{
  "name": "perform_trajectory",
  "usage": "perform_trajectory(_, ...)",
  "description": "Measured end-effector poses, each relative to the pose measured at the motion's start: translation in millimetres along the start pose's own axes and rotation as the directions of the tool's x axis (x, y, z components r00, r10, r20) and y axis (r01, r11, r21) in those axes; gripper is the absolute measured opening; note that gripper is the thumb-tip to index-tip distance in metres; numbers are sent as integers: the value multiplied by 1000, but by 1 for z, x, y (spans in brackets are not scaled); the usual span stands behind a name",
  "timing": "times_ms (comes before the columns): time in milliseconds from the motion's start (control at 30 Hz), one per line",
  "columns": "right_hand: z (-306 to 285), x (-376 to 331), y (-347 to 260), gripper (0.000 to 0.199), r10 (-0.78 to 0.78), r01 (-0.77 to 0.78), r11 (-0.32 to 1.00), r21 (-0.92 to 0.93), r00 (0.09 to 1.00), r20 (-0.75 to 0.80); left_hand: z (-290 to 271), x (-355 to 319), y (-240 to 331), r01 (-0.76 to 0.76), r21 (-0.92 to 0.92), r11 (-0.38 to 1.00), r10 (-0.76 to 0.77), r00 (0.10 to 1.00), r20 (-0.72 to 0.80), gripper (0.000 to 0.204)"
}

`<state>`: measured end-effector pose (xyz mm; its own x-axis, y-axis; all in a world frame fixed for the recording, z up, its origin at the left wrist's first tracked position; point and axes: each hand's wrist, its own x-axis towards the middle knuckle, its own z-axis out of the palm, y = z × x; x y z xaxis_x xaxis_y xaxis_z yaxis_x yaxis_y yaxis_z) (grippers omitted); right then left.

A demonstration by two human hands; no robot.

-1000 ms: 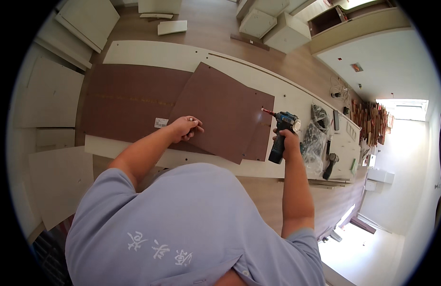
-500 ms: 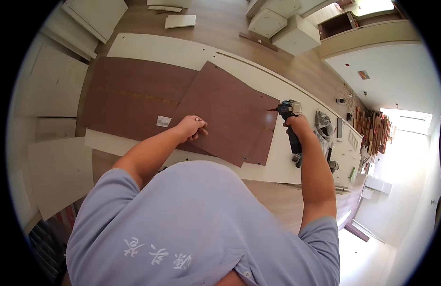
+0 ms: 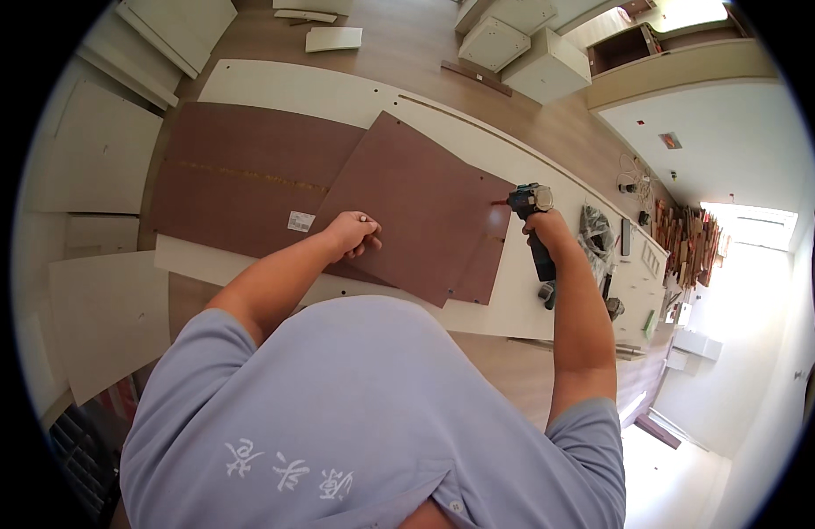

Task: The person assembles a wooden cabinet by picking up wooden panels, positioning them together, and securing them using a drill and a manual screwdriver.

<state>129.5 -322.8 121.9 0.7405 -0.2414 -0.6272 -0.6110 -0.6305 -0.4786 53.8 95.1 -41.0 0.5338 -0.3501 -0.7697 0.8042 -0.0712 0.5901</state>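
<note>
My right hand (image 3: 546, 227) grips a teal and black cordless drill (image 3: 532, 217), its red-tipped bit touching the right edge of a brown backing board (image 3: 425, 207). That board lies tilted on top of a second, larger brown board (image 3: 240, 172) and a white cabinet panel (image 3: 522, 300). My left hand (image 3: 353, 234) rests on the near part of the tilted board with its fingers curled, and a small pale piece shows at the fingertips; what it is I cannot tell. A white sticker (image 3: 301, 221) sits just left of that hand.
White panels (image 3: 99, 159) lie stacked on the wooden floor at the left. More white cabinet parts (image 3: 522, 53) stand at the back. A black bag (image 3: 595, 238) and small tools lie right of the drill. A bright doorway (image 3: 742, 238) is at the far right.
My right hand has swung the drill up from pointing down the panel edge to lying level, bit against the board's right edge. The view has shifted a little; my left hand stays on the board.
</note>
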Motion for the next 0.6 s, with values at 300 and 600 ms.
perform_trajectory(300,-1,-73,2,33,-160,164,976,146,986,-36,-9,-14,-5,19,-286,958,1,998,71,18)
perform_trajectory(600,130,-178,38,39,-305,59,700,712,926,224,29,-28,9,-56,-384,922,100,990,95,10)
